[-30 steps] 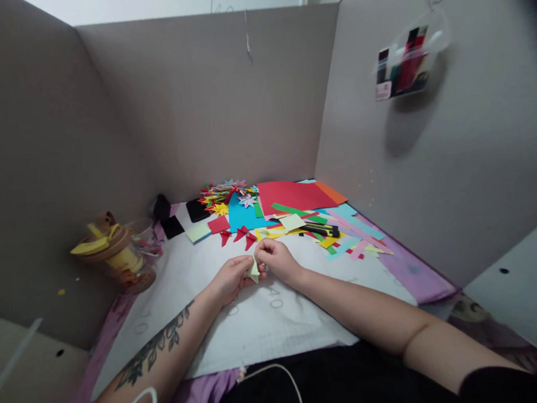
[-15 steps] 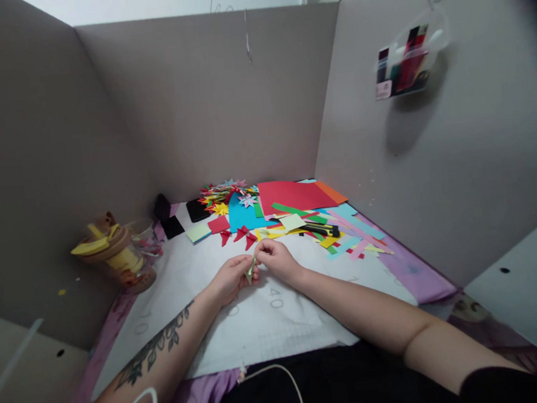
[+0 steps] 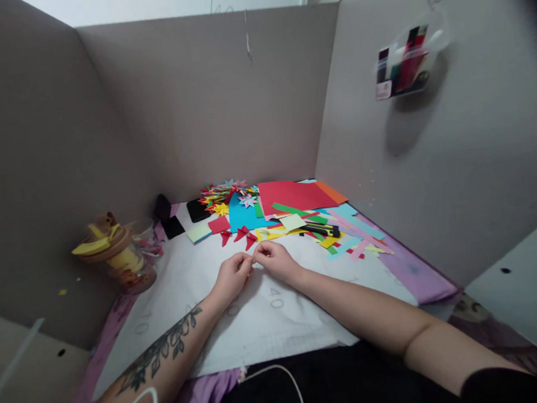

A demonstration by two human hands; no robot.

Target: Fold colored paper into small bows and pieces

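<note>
Over the white sheet, my left hand (image 3: 232, 276) and my right hand (image 3: 278, 261) meet at the fingertips. Both are pinched closed on a small piece of folded pale green paper, now almost wholly covered by the fingers. Just beyond the hands lie several folded red paper pieces (image 3: 242, 233). Close by are a red paper square (image 3: 219, 224), a pale green square (image 3: 198, 233) and another pale square (image 3: 292, 222). A black and yellow utility knife (image 3: 321, 229) rests among coloured paper strips (image 3: 356, 221) to the right.
Folded paper stars (image 3: 227, 193) are heaped at the back beside a phone (image 3: 198, 210). Red (image 3: 291, 194) and blue sheets (image 3: 244, 215) lie near them. A cup with a yellow straw (image 3: 125, 259) stands left. Grey panels (image 3: 212, 105) enclose three sides; a clear pouch (image 3: 402, 65) hangs right.
My left hand has turned inward and its fingertips have come up against my right hand's. The folded pale green paper, visible before, is now hidden between the fingers.
</note>
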